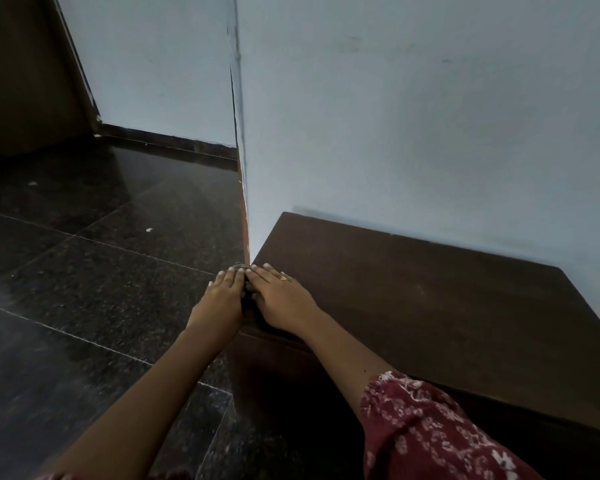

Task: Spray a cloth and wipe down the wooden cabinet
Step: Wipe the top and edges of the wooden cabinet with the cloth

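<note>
Both hands (253,299) press a dark cloth (248,289) against the cabinet's (413,299) left edge.

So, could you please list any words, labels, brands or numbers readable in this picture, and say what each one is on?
None: no text can be read anywhere.
The wooden cabinet bears no label.
The wall shows only faint marks, no writing.
The sleeve has a white floral print, no letters.
The ring on the right hand is too small to show any engraving.

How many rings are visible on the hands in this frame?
1: a gold ring on a finger of the right hand, which lies flat on the cabinet top's left edge. The left hand shows none, though its underside is hidden.
</note>
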The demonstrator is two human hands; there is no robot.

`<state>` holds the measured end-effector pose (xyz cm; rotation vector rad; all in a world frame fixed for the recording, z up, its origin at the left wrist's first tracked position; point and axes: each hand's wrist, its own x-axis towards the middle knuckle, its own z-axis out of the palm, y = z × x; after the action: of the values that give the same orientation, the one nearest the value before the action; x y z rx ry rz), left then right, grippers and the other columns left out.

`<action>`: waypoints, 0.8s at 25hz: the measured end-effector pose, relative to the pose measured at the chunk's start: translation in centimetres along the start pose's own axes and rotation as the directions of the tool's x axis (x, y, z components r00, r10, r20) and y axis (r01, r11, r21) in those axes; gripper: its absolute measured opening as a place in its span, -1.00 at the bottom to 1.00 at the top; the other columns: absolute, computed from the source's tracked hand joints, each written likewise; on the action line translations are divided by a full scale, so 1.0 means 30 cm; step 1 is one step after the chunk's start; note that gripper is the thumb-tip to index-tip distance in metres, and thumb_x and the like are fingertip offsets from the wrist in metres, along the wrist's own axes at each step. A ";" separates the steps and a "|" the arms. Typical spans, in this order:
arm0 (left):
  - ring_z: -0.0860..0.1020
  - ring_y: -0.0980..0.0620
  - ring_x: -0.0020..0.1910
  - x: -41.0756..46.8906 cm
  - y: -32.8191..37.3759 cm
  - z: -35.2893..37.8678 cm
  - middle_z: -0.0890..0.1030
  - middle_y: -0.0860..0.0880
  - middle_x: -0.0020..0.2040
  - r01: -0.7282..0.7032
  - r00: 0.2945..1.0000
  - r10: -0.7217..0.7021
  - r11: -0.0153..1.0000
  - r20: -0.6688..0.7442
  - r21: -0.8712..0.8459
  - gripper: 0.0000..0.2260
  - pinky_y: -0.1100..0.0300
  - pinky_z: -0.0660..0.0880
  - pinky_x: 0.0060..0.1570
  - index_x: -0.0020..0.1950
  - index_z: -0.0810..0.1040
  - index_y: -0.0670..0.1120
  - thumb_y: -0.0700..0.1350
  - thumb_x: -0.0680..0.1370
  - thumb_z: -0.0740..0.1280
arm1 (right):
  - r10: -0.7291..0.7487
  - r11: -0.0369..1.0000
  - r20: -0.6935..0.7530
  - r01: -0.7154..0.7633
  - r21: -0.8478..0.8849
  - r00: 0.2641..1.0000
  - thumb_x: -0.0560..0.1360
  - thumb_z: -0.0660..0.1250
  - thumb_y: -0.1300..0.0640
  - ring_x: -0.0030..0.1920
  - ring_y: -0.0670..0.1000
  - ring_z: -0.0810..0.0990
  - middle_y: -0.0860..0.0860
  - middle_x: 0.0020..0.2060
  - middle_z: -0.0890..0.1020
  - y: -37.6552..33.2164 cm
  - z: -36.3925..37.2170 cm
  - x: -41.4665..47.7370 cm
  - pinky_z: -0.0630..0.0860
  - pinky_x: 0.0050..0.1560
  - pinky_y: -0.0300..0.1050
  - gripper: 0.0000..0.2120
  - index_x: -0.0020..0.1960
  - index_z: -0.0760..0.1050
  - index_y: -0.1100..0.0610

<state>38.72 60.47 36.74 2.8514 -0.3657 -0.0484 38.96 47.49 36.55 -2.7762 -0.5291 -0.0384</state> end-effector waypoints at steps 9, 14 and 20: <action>0.04 -0.10 0.55 0.472 0.091 0.011 0.06 -0.12 0.57 -0.044 0.999 0.042 0.993 0.023 0.110 -0.51 -0.01 0.03 0.51 0.53 0.01 -0.19 -0.24 0.61 0.03 | 0.090 0.996 -0.052 -0.091 -0.008 0.995 0.60 0.04 0.15 0.52 0.09 0.10 0.08 0.51 0.19 0.297 -0.048 0.294 0.10 0.50 0.00 -0.53 0.49 0.10 0.16; 0.28 -0.15 0.43 0.698 0.178 0.022 0.25 -0.16 0.50 -0.116 0.993 0.111 0.971 0.034 0.208 -0.56 -0.02 0.25 0.43 0.48 0.18 -0.22 -0.25 0.58 0.08 | 0.139 0.990 -0.119 -0.139 0.010 0.983 0.59 0.07 0.17 0.48 0.12 0.19 0.12 0.47 0.27 0.454 -0.074 0.391 0.17 0.45 0.02 -0.55 0.46 0.17 0.18; 0.16 -0.08 0.51 0.730 0.452 0.109 0.17 -0.14 0.54 -0.294 0.956 0.290 0.946 0.048 0.138 -0.54 0.05 0.17 0.48 0.50 0.13 -0.22 -0.26 0.59 0.06 | 0.268 0.963 -0.204 -0.268 0.027 0.942 0.58 0.07 0.17 0.42 0.11 0.29 0.13 0.43 0.34 0.677 -0.155 0.207 0.25 0.39 0.01 -0.57 0.44 0.20 0.17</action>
<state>56.38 41.48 37.19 2.9042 -0.8248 -0.0029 52.25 30.33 35.40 -2.7757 -0.0959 -0.2610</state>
